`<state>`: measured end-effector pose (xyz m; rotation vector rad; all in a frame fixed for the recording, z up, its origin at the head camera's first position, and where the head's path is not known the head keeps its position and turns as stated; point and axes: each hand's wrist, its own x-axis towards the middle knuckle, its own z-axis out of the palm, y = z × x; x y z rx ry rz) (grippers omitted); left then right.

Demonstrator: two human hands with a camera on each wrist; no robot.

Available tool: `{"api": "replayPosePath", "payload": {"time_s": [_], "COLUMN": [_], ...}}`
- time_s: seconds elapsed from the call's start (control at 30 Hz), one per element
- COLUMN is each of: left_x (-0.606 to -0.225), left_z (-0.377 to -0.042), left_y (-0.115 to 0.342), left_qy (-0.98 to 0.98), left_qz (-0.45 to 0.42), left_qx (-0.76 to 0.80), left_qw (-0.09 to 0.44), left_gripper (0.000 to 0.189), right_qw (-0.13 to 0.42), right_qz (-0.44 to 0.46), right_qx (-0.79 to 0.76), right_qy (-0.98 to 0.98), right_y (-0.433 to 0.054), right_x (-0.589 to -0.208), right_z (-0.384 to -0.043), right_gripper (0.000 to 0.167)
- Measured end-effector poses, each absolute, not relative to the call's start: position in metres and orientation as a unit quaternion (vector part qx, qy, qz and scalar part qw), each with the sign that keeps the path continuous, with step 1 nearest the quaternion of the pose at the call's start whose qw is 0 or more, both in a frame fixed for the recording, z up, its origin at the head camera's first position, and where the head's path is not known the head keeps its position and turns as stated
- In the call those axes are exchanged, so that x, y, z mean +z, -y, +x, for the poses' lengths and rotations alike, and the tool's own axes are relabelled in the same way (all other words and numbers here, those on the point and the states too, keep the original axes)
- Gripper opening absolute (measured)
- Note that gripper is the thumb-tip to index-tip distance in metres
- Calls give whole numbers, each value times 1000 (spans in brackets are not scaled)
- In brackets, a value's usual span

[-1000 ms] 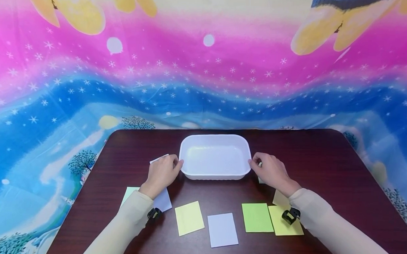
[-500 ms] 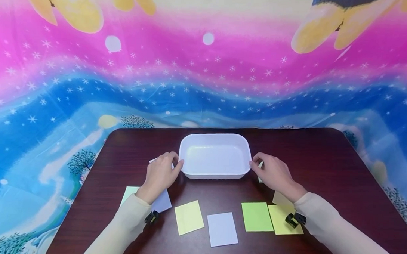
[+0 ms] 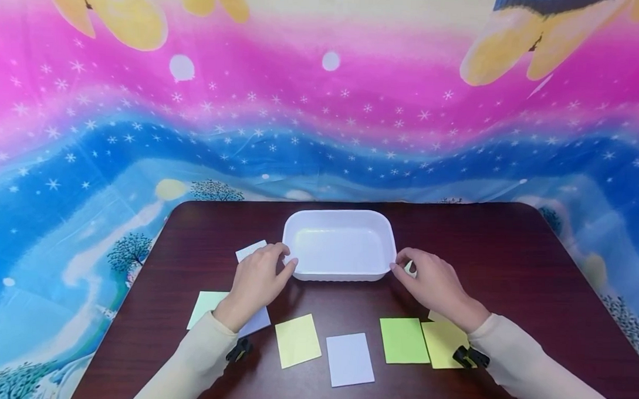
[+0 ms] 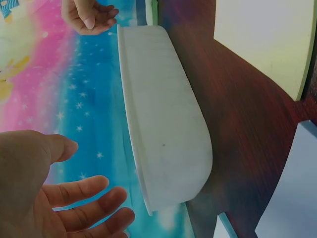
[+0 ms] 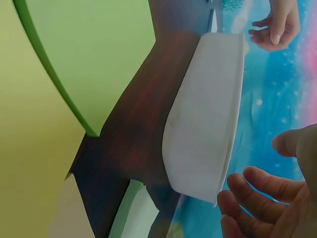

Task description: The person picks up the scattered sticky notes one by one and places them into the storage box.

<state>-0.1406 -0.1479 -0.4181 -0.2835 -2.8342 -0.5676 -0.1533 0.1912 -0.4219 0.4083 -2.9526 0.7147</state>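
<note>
A white rectangular plastic tub (image 3: 343,276) stands toward the back middle of the dark table. Around its left end is my left hand (image 3: 258,279), thumb and fingers parted. The left wrist view shows that hand's fingers (image 4: 84,191) spread just off the tub's rim (image 4: 130,114). At the opposite end my right hand (image 3: 435,283) hovers beside the rim, its fingers (image 5: 267,186) loose and apart, with nothing between them. In front lie square sticky-note pads: yellow (image 3: 297,341), pale lavender (image 3: 350,360), green (image 3: 404,341) and another yellow (image 3: 441,347).
More pads lie partly under the arms: mint (image 3: 206,307) and lavender (image 3: 257,323) at left, white (image 3: 250,250) behind the left hand, pale green (image 3: 411,268) behind the right. A printed cloth (image 3: 321,141) hangs behind the table (image 3: 508,247).
Both hands have let go of the tub's ends; their fingers have parted and drawn slightly back toward the person. The tub and the pads stay where they were.
</note>
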Motion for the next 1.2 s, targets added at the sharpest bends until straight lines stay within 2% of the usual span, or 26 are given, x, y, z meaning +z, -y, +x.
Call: {"api": "replayPosePath", "payload": {"time_s": [0.47, 0.77, 1.2], "left_x": [-414, -419, -424], "left_z": [-125, -115, -104], "left_y": [135, 127, 120], "left_qy": [964, 961, 962], "left_qz": [-134, -151, -177], "left_qx": [-203, -201, -173], "left_qw": [109, 117, 116], "left_gripper": [27, 26, 27], "right_qw": [48, 55, 61], "right_qz": [165, 174, 168], "right_qx": [224, 209, 211], "right_qy": [959, 961, 961], "right_y": [-186, -186, -191], "right_x": [-419, -419, -425], "right_z": [-131, -119, -111], "right_gripper": [8, 16, 15]}}
